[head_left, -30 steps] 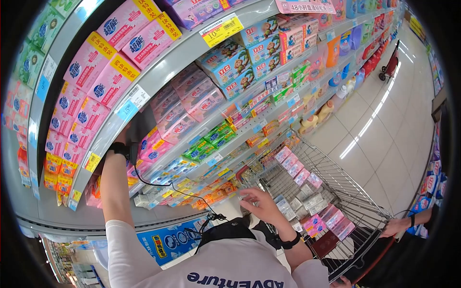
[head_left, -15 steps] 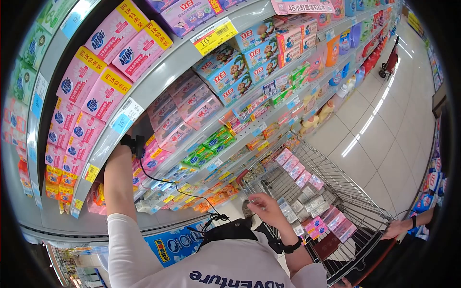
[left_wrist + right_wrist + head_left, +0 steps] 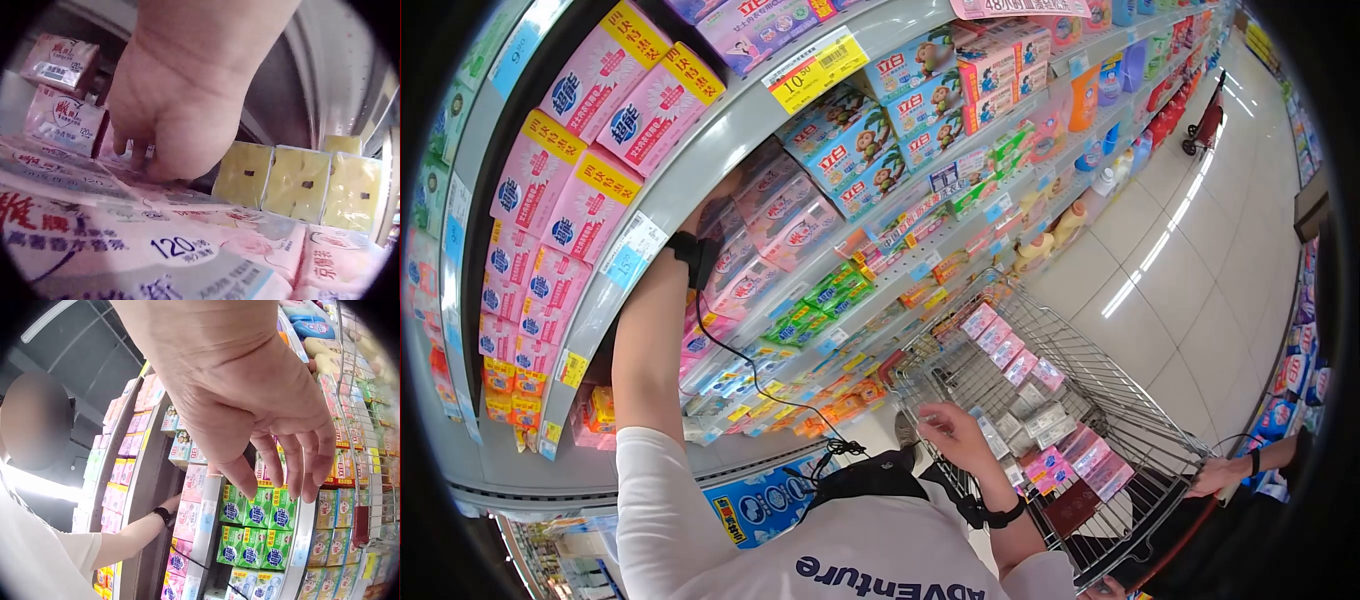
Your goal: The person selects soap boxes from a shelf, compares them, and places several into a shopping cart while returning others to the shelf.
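My left hand (image 3: 718,200) reaches into the shelf beside stacked pink soap boxes (image 3: 800,232); the shelf edge and wristband partly hide it. In the left wrist view, the left hand (image 3: 178,115) has its fingers bent down behind the front pink boxes (image 3: 265,240), against a pink box at the back (image 3: 111,145); its fingertips are partly hidden, and whether they grip a box I cannot tell. My right hand (image 3: 958,440) hangs beside the cart (image 3: 1100,365) with nothing in it. The right wrist view shows the right hand (image 3: 256,406) with loosely bent fingers.
Pink, white and grey packs (image 3: 1090,450) lie in the cart. Another person's hand (image 3: 1222,474) is at the cart's right end. Yellow-looking wrapped blocks (image 3: 297,181) stand right of my left hand on the shelf. Tiled floor (image 3: 1190,250) runs beyond the cart.
My left hand has moved up and right along the shelf, from beside the bright pink packs to the paler pink boxes. The right hand remains beside the cart, empty.
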Demonstrator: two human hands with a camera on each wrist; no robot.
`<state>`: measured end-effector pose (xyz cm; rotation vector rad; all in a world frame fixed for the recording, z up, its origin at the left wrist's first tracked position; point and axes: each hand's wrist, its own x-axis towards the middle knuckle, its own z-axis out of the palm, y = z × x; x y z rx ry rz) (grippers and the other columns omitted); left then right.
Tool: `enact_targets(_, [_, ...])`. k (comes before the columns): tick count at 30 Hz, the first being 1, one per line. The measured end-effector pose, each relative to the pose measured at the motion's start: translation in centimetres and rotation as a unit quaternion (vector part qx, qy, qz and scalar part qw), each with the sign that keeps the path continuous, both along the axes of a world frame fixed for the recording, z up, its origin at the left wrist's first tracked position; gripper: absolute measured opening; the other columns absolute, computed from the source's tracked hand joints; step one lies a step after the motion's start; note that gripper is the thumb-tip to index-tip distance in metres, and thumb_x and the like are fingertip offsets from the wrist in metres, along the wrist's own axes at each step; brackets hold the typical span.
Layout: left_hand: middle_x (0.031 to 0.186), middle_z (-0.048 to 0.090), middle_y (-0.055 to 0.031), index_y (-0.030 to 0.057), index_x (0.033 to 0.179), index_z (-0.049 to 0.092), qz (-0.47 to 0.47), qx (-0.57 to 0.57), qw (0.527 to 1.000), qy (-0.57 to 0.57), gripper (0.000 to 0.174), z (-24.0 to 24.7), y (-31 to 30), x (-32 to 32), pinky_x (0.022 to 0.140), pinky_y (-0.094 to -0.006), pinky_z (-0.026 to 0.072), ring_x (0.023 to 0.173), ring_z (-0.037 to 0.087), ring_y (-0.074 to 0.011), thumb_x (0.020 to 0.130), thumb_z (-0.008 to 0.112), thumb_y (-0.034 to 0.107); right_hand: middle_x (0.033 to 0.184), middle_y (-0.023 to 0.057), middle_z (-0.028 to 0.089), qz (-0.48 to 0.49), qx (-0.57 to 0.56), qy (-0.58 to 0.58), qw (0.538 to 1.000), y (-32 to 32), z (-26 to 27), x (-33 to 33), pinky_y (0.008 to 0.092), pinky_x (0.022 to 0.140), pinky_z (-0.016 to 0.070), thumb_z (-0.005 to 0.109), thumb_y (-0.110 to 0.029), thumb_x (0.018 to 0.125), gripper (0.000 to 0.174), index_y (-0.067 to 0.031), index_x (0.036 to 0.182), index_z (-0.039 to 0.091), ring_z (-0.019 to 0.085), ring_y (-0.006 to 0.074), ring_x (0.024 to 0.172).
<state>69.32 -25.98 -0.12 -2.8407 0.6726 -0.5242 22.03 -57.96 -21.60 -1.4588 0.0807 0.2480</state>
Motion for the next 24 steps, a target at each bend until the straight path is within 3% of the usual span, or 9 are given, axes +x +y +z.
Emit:
enact_targets(2, [0.136, 0.053, -0.0178, 0.0082, 0.137, 0.049, 0.001, 0.022, 1.000, 0.002, 0.042, -0.2, -0.1, 0.2, 0.105, -0.0460, 0.0422, 0.125, 0.052, -0.0309, 0.098, 0.056, 0.020, 0.108, 0.0052, 0.067, -0.007, 0.001, 0.005, 1.000, -0.1, -0.4, -0.5, 0.0283, 0.080, 0.0509, 0.071, -0.014, 0.090, 0.031, -0.0048, 0.118, 0.062, 0.064, 0.0136, 0.094])
enact_targets(4, [0.136, 0.053, -0.0180, 0.0081, 0.137, 0.049, 0.001, 0.035, 0.999, 0.002, 0.042, -0.2, -0.3, 0.4, 0.106, -0.0459, 0.0419, 0.126, 0.052, -0.0310, 0.098, 0.056, 0.020, 0.104, 0.0102, 0.063, -0.029, 0.005, 0.018, 0.999, -0.2, -0.3, -0.7, 0.0300, 0.078, 0.0526, 0.070, -0.016, 0.089, 0.029, -0.0024, 0.113, 0.064, 0.066, 0.0197, 0.093])
enact_targets(20, [0.137, 0.052, -0.0200, 0.0073, 0.138, 0.049, -0.069, 0.147, 0.987, -0.019, 0.040, 0.4, -1.4, 1.6, 0.109, -0.0451, 0.0392, 0.128, 0.051, -0.0320, 0.099, 0.052, 0.019, 0.101, 0.0106, 0.066, -0.060, -0.034, 0.019, 0.997, -0.2, -1.7, -1.9, 0.0294, 0.075, 0.0533, 0.071, -0.017, 0.088, 0.031, -0.0015, 0.113, 0.063, 0.066, 0.0176, 0.088])
enact_targets(22, [0.138, 0.052, -0.0202, 0.0072, 0.138, 0.049, -0.092, 0.130, 0.987, 0.011, 0.040, 0.8, -1.4, 2.5, 0.109, -0.0450, 0.0389, 0.128, 0.050, -0.0321, 0.099, 0.052, 0.019, 0.103, 0.0114, 0.066, -0.040, -0.042, 0.025, 0.998, -0.2, -2.3, -1.9, 0.0301, 0.075, 0.0531, 0.071, -0.018, 0.088, 0.032, -0.0022, 0.115, 0.063, 0.066, 0.0181, 0.087])
enact_targets(23, [0.143, 0.047, -0.0245, 0.0028, 0.140, 0.046, -0.042, 0.035, 0.990, 0.129, 0.041, 1.4, -3.2, 0.8, 0.115, -0.0408, 0.0301, 0.135, 0.043, -0.0335, 0.100, 0.044, 0.013, 0.103, 0.0118, 0.066, -0.053, -0.030, 0.014, 0.998, -0.1, -2.7, -2.2, 0.0306, 0.075, 0.0531, 0.071, -0.019, 0.088, 0.033, -0.0023, 0.115, 0.064, 0.066, 0.0188, 0.086])
enact_targets(24, [0.148, 0.042, -0.0232, 0.0003, 0.143, 0.042, -0.068, 0.019, 0.986, 0.149, 0.045, -1.0, 0.8, 4.7, 0.117, -0.0402, 0.0283, 0.139, 0.038, -0.0318, 0.099, 0.043, 0.009, 0.104, 0.0121, 0.067, -0.065, -0.021, 0.001, 0.998, -0.2, -2.7, -2.3, 0.0311, 0.075, 0.0532, 0.071, -0.020, 0.088, 0.033, -0.0024, 0.115, 0.064, 0.066, 0.0195, 0.085])
